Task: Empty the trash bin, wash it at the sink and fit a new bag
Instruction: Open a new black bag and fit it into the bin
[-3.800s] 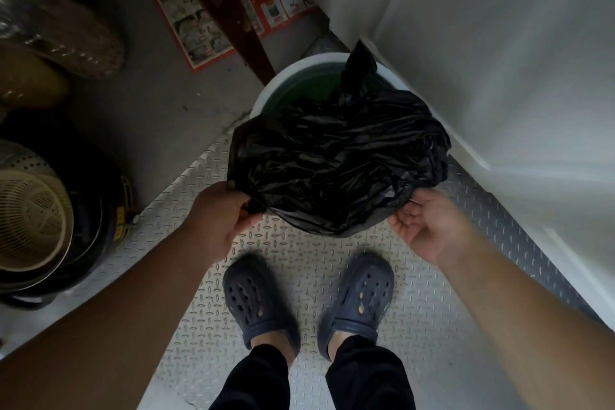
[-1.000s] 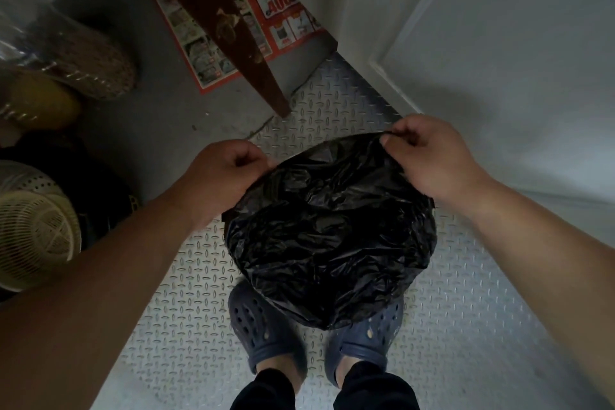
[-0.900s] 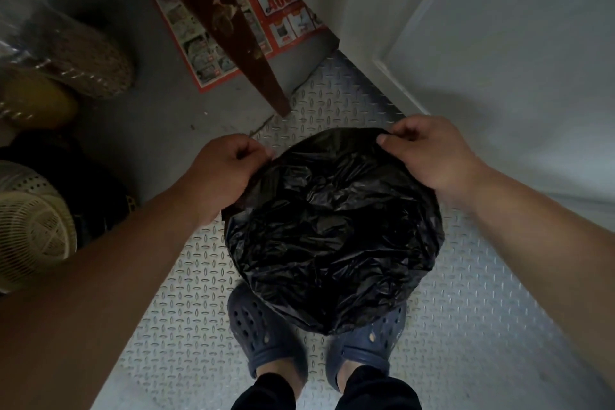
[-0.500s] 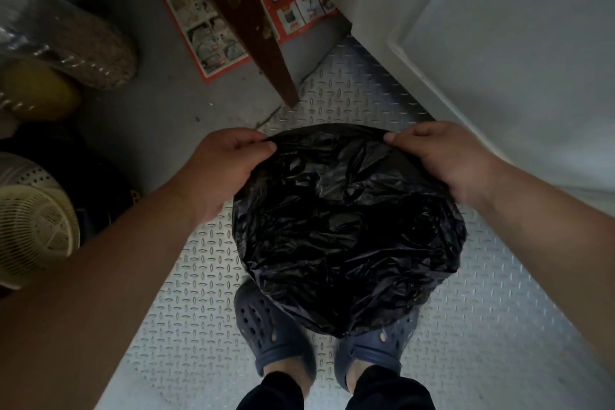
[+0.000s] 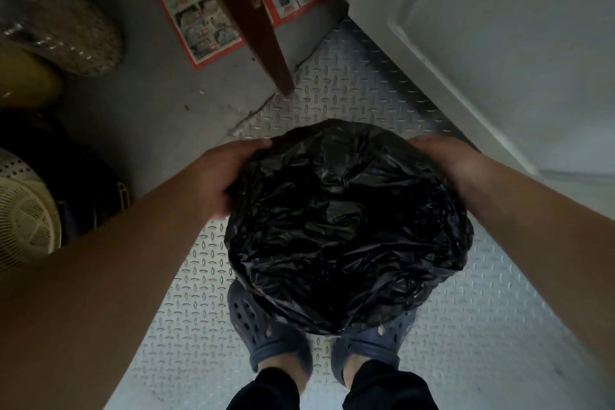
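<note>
A person looks down at a full black trash bag point(image 5: 346, 226), held at its upper sides by both hands: the left hand point(image 5: 229, 176) grips its left edge, the right hand point(image 5: 446, 160) its right edge. The bag hangs above two dark blue clogs point(image 5: 266, 333) on a diamond-plate metal floor point(image 5: 482, 326). A brown wooden leg point(image 5: 253, 17) stands ahead, red flyers point(image 5: 196, 13) behind it. A cream perforated basket point(image 5: 23, 220) sits far left, a white door point(image 5: 515, 27) at right.

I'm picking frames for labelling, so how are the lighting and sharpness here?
Head view: dim overall, brightest on the white door; the black bag is nearly featureless apart from faint sheen on its creases; wide-angle bending stretches the forearms at the edges; left hand and right hand look slightly soft.
</note>
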